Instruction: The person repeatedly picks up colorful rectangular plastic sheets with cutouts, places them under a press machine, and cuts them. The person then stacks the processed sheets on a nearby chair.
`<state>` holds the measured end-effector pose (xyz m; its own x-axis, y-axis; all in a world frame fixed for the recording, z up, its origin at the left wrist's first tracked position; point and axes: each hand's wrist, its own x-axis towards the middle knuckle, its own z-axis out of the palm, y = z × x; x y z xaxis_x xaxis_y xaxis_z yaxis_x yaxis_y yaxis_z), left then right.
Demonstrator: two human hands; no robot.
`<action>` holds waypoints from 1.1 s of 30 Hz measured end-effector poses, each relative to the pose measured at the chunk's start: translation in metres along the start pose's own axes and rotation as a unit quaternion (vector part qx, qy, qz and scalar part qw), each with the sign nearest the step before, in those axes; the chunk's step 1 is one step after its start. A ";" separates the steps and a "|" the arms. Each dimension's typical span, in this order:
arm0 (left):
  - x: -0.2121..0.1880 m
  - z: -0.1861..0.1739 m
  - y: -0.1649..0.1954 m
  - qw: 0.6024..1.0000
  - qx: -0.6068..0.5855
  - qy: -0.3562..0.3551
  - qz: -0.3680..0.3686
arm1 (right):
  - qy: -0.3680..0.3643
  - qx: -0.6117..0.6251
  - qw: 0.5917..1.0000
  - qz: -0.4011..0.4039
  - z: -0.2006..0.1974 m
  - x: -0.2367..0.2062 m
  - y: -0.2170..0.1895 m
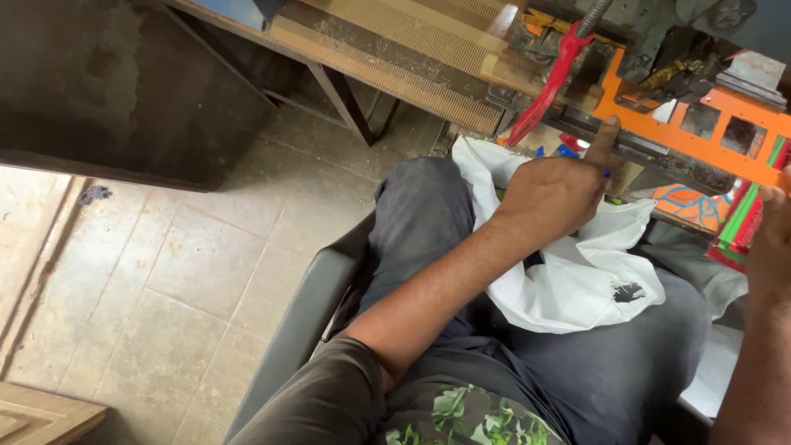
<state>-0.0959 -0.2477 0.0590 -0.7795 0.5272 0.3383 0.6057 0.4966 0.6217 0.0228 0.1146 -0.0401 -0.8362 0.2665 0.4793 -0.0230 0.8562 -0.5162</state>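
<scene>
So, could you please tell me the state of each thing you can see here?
left hand: loosely closed, thumb raised against the machine's edge.
right hand: mostly out of frame, touching red and green strips.
white bag: open, crumpled on the lap.
red lever: slanted, untouched.
orange plate: fixed on the machine.

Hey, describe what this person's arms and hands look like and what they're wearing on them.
Both forearms are bare, with no gloves, watch or rings visible. The left hand is fully in view; the right hand is cut off at the frame edge. A dark olive short sleeve covers the left upper arm.
</scene>
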 end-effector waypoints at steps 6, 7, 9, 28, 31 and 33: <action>-0.002 0.010 -0.006 1.000 -0.013 0.005 -0.005 | -0.011 -0.037 0.999 0.011 -0.020 0.004 -0.050; -0.002 0.011 -0.007 1.000 -0.006 0.009 0.007 | -0.012 -0.039 0.999 -0.003 -0.024 0.007 -0.062; -0.002 0.013 -0.007 1.000 0.002 0.024 0.013 | 0.002 -0.123 0.991 -0.056 -0.032 0.017 -0.086; 0.004 -0.002 0.005 1.000 0.019 -0.017 0.008 | -0.060 -0.260 0.955 -0.131 -0.053 0.051 -0.166; 0.002 0.000 0.005 0.999 0.031 -0.032 -0.002 | -0.065 -0.258 0.955 -0.131 -0.054 0.051 -0.163; 0.002 0.001 0.004 0.999 0.035 -0.033 -0.007 | -0.065 -0.255 0.956 -0.133 -0.053 0.051 -0.162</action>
<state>-0.0942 -0.2437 0.0613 -0.7768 0.5629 0.2822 0.6069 0.5499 0.5738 0.0128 0.0131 0.1060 -0.8994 -0.0202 0.4366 -0.0026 0.9992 0.0409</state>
